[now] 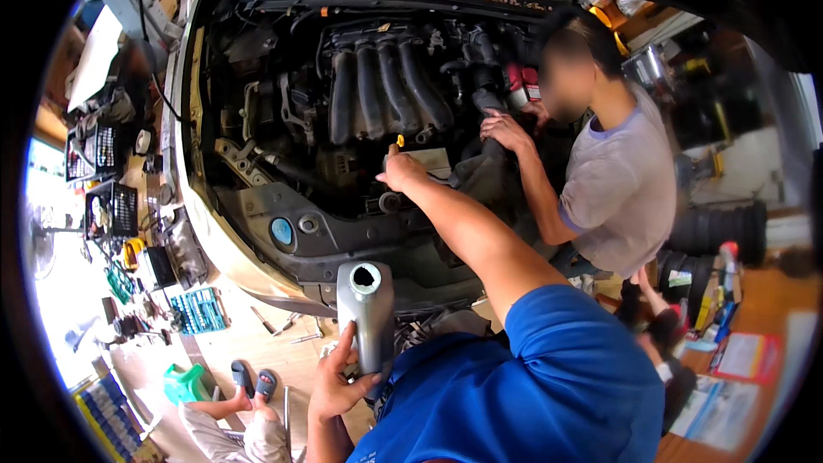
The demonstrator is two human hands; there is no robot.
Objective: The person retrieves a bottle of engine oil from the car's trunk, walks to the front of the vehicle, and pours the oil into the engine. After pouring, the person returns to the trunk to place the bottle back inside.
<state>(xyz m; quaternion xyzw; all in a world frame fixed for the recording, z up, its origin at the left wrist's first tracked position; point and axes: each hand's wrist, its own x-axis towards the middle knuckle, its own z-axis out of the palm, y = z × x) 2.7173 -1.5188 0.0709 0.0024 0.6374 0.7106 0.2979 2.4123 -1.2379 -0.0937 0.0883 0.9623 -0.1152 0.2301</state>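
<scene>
My left hand [336,381] is wrapped round a grey plastic oil bottle [367,317], upright in front of the car's front edge. Its round mouth has no cap on it and faces up. My right arm, in a blue sleeve, stretches over the engine bay. There my right hand [403,173] has its index finger out and thumb apart, at the yellow dipstick handle [400,141]. Whether the fingertip touches the handle is hard to tell. Just beyond it lies the engine's dark ribbed intake manifold [377,90].
A co-worker [621,176] in a light T-shirt leans in from the right, hands on a dark hose [487,99] near a red-and-white container [521,84]. At lower left are a teal tool set [199,310], a green stool [184,384] and a seated person's sandalled feet [255,381].
</scene>
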